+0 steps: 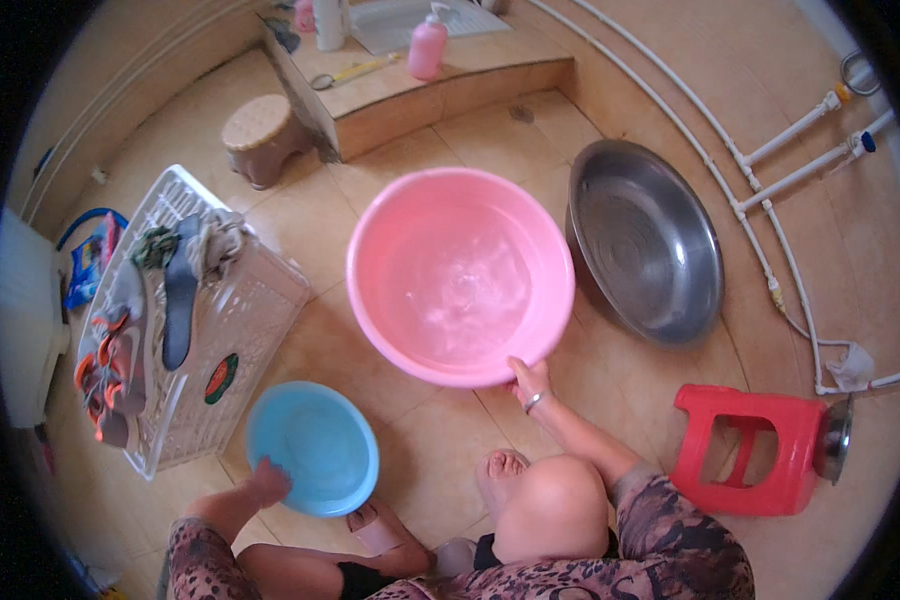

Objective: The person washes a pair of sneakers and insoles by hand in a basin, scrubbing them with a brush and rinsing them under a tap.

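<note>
A large pink plastic basin (pixel 465 277) with water in it stands before me at the middle of the view. My right hand (pixel 530 381) grips its near rim, thumb on top, the other fingers mostly hidden below. Lower left, a smaller light-blue plastic basin (pixel 313 448) is at my left hand (pixel 270 481), which lies at its near left edge. That hand is blurred, and whether its fingers close on the rim does not show. An oval steel basin (pixel 649 244) rests to the right of the pink one.
At the left stands a white plastic basket (pixel 232 330) bearing shoes (pixel 112 375), an insole (pixel 181 300) and cloths. A low stool (pixel 262 139) is behind it. A red plastic stool (pixel 750 450) lies at right. White pipes (pixel 720 150) follow the wall; a pink pump bottle (pixel 427 49) tops the tiled step.
</note>
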### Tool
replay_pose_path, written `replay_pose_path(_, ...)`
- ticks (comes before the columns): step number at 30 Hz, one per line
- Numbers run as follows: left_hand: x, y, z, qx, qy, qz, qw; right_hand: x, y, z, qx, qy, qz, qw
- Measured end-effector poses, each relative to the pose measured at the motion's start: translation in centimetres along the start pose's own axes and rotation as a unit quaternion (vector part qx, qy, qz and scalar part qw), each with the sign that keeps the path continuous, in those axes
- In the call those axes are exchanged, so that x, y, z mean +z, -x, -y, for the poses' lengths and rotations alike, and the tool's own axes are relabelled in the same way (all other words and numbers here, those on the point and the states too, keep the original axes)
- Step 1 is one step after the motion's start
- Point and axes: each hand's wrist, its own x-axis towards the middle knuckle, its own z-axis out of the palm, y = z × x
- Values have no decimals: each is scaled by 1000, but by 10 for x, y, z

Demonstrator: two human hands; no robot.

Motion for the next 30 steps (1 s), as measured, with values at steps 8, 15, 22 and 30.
replay_pose_path(8, -35, -6, -7, -57, 118, 128, 983, 23, -15, 110, 198, 180, 74, 961)
replay_pose_path(15, -158, -31, 47, -126, 373, 84, 915, -31, 39, 238, 109, 441, 114, 884)
replay_pose_path(22, -406, 38, 23, -51, 396, -88, 913, -206, 147, 374, 173, 359, 37, 916)
replay_pose_path(30, -432, 59, -6, 84, 412, -89, 903, -376, 171, 624, -59, 337, -229, 911)
